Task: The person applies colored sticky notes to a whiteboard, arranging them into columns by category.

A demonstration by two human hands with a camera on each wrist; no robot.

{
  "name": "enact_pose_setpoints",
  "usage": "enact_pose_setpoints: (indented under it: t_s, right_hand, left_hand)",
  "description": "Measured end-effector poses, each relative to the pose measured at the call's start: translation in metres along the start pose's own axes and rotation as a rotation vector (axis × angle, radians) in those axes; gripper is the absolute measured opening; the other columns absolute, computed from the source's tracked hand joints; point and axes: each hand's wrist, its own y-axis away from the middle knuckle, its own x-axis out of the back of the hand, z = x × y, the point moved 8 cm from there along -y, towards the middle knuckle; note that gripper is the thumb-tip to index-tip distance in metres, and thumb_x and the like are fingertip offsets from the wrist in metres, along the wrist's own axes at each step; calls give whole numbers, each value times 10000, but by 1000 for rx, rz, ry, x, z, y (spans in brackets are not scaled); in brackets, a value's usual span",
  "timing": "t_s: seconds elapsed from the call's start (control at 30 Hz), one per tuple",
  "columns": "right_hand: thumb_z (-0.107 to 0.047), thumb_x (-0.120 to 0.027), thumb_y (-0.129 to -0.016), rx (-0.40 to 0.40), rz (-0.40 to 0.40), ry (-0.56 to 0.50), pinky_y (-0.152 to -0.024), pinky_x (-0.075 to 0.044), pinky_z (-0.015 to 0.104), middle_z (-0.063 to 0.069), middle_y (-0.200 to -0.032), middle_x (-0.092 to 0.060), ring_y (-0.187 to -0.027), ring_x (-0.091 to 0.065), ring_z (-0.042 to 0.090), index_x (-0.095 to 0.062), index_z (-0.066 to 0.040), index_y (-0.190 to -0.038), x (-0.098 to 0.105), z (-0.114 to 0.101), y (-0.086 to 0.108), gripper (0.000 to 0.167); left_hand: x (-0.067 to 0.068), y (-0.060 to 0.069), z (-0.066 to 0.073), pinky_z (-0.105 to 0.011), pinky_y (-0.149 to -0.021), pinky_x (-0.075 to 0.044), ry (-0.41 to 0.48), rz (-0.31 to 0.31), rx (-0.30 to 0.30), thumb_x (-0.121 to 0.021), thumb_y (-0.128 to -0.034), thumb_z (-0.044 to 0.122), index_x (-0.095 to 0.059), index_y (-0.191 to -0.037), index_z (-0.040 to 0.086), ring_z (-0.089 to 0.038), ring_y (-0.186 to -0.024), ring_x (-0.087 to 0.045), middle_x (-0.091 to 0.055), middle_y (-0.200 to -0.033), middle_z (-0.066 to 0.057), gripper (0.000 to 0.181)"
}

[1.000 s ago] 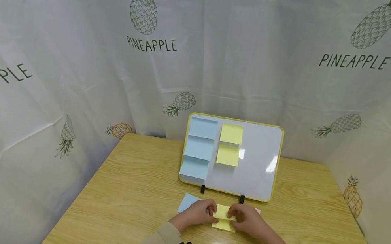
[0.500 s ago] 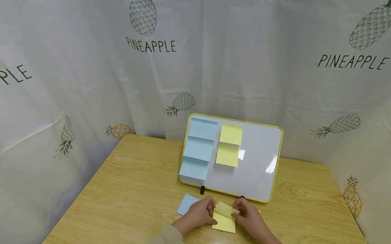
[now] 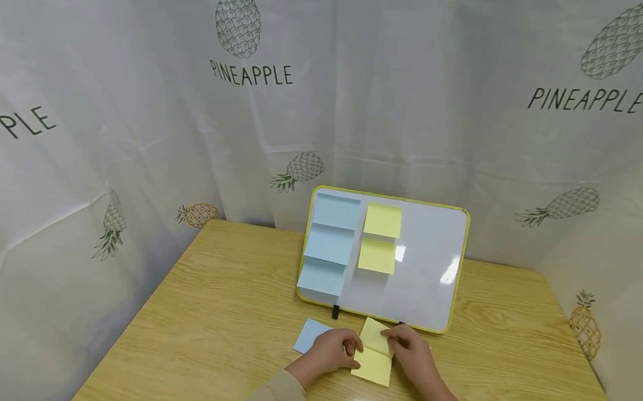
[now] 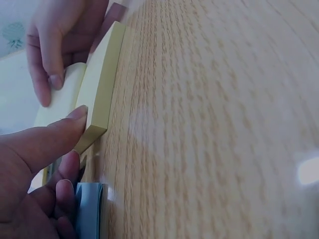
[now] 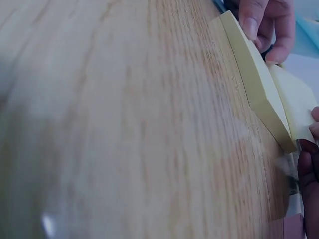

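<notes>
Square yellow paper pad (image 3: 371, 367): on the wood-grain table (image 3: 226, 321), before the yellow-framed whiteboard (image 3: 428, 264)
Left hand (image 3: 330, 350): pinches the pad's left side
Right hand (image 3: 414, 355): pinches the raised yellow paper sheet (image 3: 373, 334)
Peeling: apparently under way
Next move: likely needs the pad steadied while the sheet pulls free

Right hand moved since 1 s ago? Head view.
Yes. Judged against the whiteboard, the right hand has shifted slightly forward, its fingers now closer to the whiteboard's bottom edge.
</notes>
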Motion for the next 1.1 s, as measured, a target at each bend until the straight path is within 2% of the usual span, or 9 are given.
enact_pose_setpoints:
  t_s: [0.17,0.37,0.8,0.97,1.1]
  right_hand:
    - [37,-681,-878,7,-36,-75,-672,-479,256,50,-1001,-651,-792,-544,118,-753,-47,-1018,1,1,-3,178]
    - [2,-772,-803,6,-63,-35,-645,-469,246,49,-1018,-640,-756,-511,106,-750,-32,-1064,1,2,-6,264]
    - [40,-775,-789,-30,113,-49,-649,-459,226,39,-977,-655,-769,-511,106,-753,-26,-1040,7,5,-9,260]
    - [15,-780,-799,-69,204,-135,-646,-448,199,71,-984,-665,-761,-506,104,-739,-2,-1074,14,11,-10,279]
    - [-8,-792,-799,-160,310,-283,-658,-459,169,24,-998,-659,-789,-519,97,-724,0,-1115,25,17,-11,324]
  left_hand:
    - [-1,-1,3,-271,-626,-400,3,-15,-2,-853,-757,145,-694,-942,210,-60,-590,-441,-516,-711,103,253]
    - [-1,-2,4,-267,-626,-399,-25,-19,-3,-851,-763,156,-697,-976,203,-53,-583,-440,-507,-697,115,267]
    - [-2,1,3,-257,-626,-391,-48,4,10,-849,-769,177,-684,-1016,196,-42,-571,-429,-503,-682,118,298]
    - [-1,1,3,-255,-624,-390,-57,15,11,-847,-771,177,-686,-1018,195,-43,-564,-424,-499,-680,117,296]
    - [0,1,4,-257,-628,-391,-54,13,0,-842,-778,181,-689,-1024,188,-44,-564,-427,-495,-681,127,290]
